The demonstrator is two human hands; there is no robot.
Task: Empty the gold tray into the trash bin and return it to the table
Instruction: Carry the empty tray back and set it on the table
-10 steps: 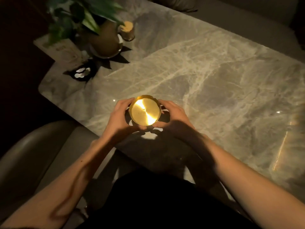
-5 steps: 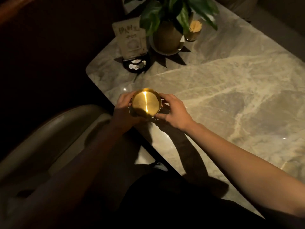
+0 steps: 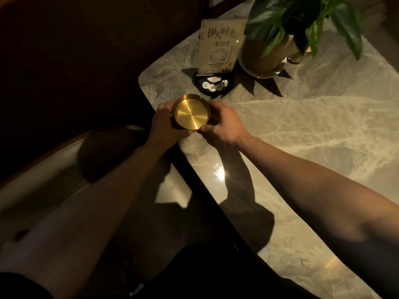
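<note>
A small round gold tray (image 3: 191,112) with a notched rim hangs over the left edge of the marble table (image 3: 313,130), its shiny inside facing up and looking bare. My left hand (image 3: 165,124) grips its left side and underside. My right hand (image 3: 222,124) holds its right rim with the fingertips. No trash bin shows in view.
A table sign (image 3: 219,47) on a black base (image 3: 214,84) stands just beyond the tray. A potted plant (image 3: 269,55) sits to the right of the sign. A pale padded seat (image 3: 47,169) curves at lower left, and the area left of the table is dark.
Both hands have carried the tray leftward from the table's front middle to its left edge. My view has swung left, bringing the sign and plant closer.
</note>
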